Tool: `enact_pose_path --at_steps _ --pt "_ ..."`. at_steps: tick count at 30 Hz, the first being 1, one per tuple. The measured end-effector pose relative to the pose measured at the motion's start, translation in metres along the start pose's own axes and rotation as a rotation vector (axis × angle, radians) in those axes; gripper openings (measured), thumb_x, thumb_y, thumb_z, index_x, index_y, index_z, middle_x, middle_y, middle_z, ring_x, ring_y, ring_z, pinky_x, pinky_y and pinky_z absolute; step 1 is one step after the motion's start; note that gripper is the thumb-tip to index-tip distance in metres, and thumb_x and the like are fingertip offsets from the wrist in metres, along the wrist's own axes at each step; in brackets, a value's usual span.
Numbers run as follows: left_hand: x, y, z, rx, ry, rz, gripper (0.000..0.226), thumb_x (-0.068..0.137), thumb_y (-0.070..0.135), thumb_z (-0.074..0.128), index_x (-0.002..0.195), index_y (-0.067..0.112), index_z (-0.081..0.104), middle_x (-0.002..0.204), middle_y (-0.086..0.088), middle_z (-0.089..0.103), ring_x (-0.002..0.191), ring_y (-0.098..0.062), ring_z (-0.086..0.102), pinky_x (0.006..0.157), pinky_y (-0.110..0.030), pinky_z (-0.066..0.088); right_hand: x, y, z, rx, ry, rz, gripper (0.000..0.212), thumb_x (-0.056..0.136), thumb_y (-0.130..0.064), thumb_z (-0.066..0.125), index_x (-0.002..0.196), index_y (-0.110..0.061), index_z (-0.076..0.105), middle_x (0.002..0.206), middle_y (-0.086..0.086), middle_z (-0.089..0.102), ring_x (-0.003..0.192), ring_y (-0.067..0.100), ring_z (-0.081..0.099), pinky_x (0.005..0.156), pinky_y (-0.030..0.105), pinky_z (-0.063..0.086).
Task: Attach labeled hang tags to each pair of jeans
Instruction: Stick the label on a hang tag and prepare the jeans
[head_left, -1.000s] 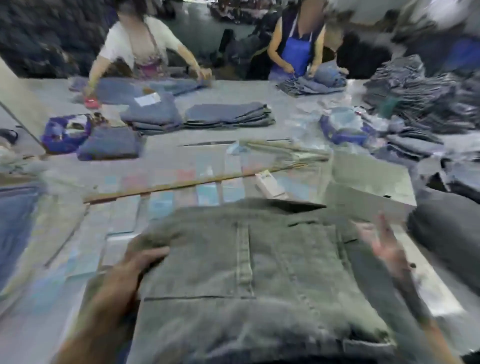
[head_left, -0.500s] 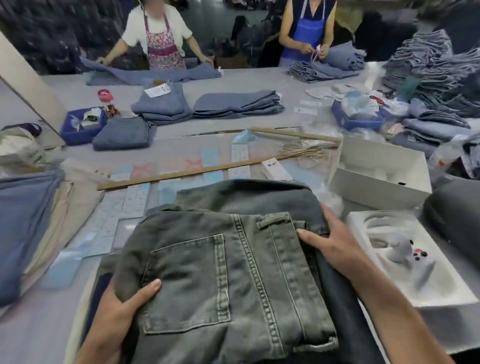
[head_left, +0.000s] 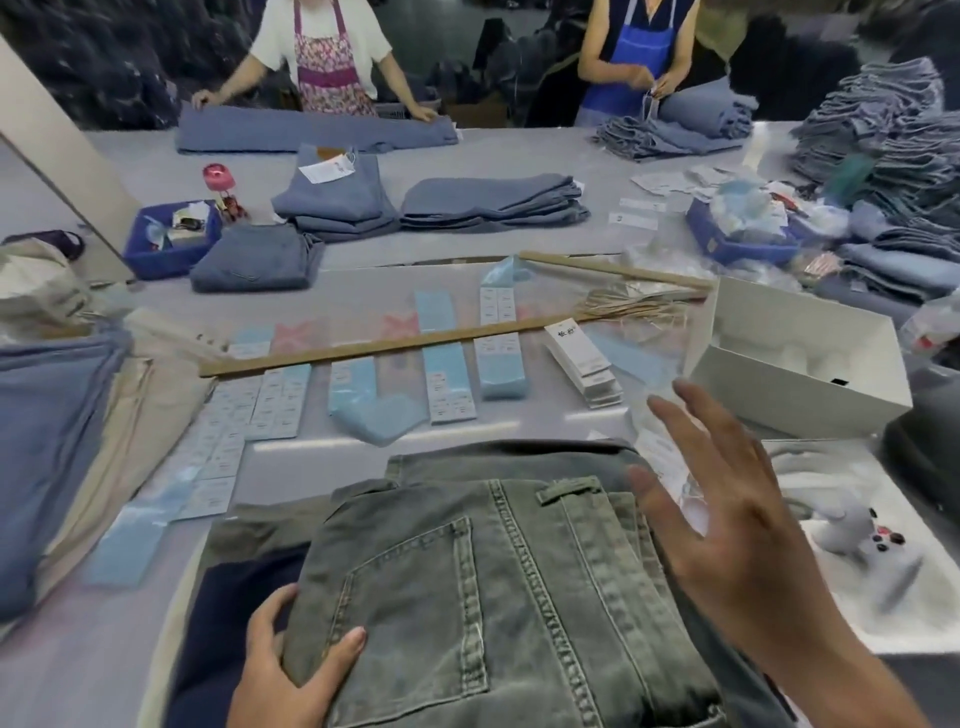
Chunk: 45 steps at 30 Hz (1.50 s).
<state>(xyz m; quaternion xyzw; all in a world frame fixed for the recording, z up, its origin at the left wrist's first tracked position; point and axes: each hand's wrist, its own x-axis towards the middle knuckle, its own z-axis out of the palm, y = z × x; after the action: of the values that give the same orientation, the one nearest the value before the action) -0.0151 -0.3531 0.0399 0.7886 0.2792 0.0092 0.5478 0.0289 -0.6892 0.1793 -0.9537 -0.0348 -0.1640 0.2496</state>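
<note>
Up close, one folded pair of grey-green jeans (head_left: 483, 587), coarse and heavily stitched, is gripped by the left hand (head_left: 291, 670) while the right hand (head_left: 727, 525) hovers spread, holding nothing.

right hand (head_left: 727, 514): was resting on the right edge of the folded grey jeans (head_left: 498, 587), now lifted off, fingers spread, above that edge | left hand (head_left: 291, 670): was flat at the lower left edge, now thumb over the fabric, fingers around the fold | jeans: lie nearer, back pocket up
</note>
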Motion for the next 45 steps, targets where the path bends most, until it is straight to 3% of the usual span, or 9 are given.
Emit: enact_pose_path --at_steps 4,9,12,15,20,25,32,41,45 --pt "-0.014 -0.005 0.008 0.119 0.073 0.081 0.067 0.062 0.035 0.096 0.109 0.049 0.05 0.098 0.01 0.07 0.075 -0.007 0.067 0.072 -0.012 0.048 -0.03 0.001 0.038 0.019 -0.624 0.145 0.079 0.083 -0.077 0.016 0.151 -0.046 -0.009 0.151 -0.037 -0.023 0.148 -0.006 -0.019 0.12 0.017 -0.01" --pt "-0.005 0.034 -0.014 0.245 -0.214 0.221 0.064 0.076 0.039 0.08 0.131 0.013 0.059 0.127 -0.017 0.063 0.108 -0.036 0.063 0.1 -0.032 0.046 -0.035 0.002 0.036 0.09 -0.382 0.135 0.072 0.088 -0.072 0.036 0.153 -0.044 0.022 0.159 -0.028 0.019 0.147 -0.011 0.007 0.118 0.012 0.006" --pt "0.008 0.058 -0.022 0.498 -0.056 0.388 0.083 0.062 0.057 0.055 0.12 -0.001 0.07 0.112 -0.023 0.066 0.101 -0.045 0.062 0.097 -0.055 0.045 -0.037 -0.004 0.02 0.124 -0.183 0.14 0.054 0.086 -0.044 0.075 0.134 -0.049 0.05 0.108 -0.029 0.067 0.108 -0.002 0.058 0.101 0.029 0.045" --pt "-0.002 0.087 0.0 0.381 0.004 0.649 0.058 0.081 0.045 0.06 0.131 0.015 0.063 0.125 -0.008 0.062 0.114 -0.032 0.059 0.102 -0.051 0.046 -0.038 -0.014 0.006 0.161 -0.362 0.263 0.08 0.079 -0.052 0.077 0.147 -0.052 0.034 0.107 -0.028 0.059 0.098 0.001 0.058 0.085 0.015 0.046" --pt "-0.003 0.155 0.085 0.462 -0.471 0.947 0.073 0.094 0.07 0.044 0.157 0.041 0.021 0.15 0.021 0.038 0.139 0.002 0.03 0.115 -0.028 0.028 -0.042 -0.03 -0.008 0.109 -0.365 0.257 0.079 0.08 -0.046 0.08 0.144 -0.056 0.034 0.109 -0.044 0.051 0.092 -0.013 0.055 0.079 0.002 0.04" --pt "-0.008 0.181 0.105 0.164 -0.75 0.8 0.064 0.083 0.079 0.048 0.131 0.04 0.062 0.114 0.018 0.069 0.105 -0.001 0.063 0.089 -0.022 0.053 -0.075 -0.047 -0.017 0.069 -0.107 0.016 0.093 0.071 -0.012 0.087 0.15 -0.037 0.044 0.108 -0.033 0.057 0.094 -0.008 0.062 0.092 -0.001 0.038" --pt "0.004 0.182 0.052 0.454 -1.024 0.92 0.037 0.086 0.063 0.068 0.12 0.048 0.066 0.12 0.024 0.061 0.113 0.001 0.06 0.089 -0.015 0.049 -0.106 -0.077 -0.013 -0.038 -0.232 -0.343 0.012 0.1 -0.031 0.062 0.108 -0.038 0.065 0.092 -0.024 0.055 0.089 -0.004 0.052 0.083 0.013 0.048" --pt "0.0 0.174 0.075 0.329 -0.68 0.727 0.028 0.097 0.042 0.063 0.074 0.027 0.07 0.066 0.008 0.066 0.061 -0.009 0.061 0.059 -0.034 0.048 -0.105 -0.08 0.0 0.061 0.012 -0.31 0.022 0.091 -0.004 0.07 0.109 -0.014 0.077 0.092 -0.009 0.07 0.077 0.013 0.062 0.075 0.019 0.051" --pt "0.002 0.175 0.096 0.341 -0.694 0.59 0.031 0.097 0.042 0.065 0.071 0.025 0.07 0.057 0.001 0.06 0.05 -0.004 0.05 0.057 -0.029 0.042 -0.094 -0.062 -0.012 0.478 -0.035 0.109 0.023 0.093 -0.015 0.071 0.107 -0.032 0.076 0.092 -0.016 0.074 0.083 0.003 0.072 0.074 0.018 0.057"
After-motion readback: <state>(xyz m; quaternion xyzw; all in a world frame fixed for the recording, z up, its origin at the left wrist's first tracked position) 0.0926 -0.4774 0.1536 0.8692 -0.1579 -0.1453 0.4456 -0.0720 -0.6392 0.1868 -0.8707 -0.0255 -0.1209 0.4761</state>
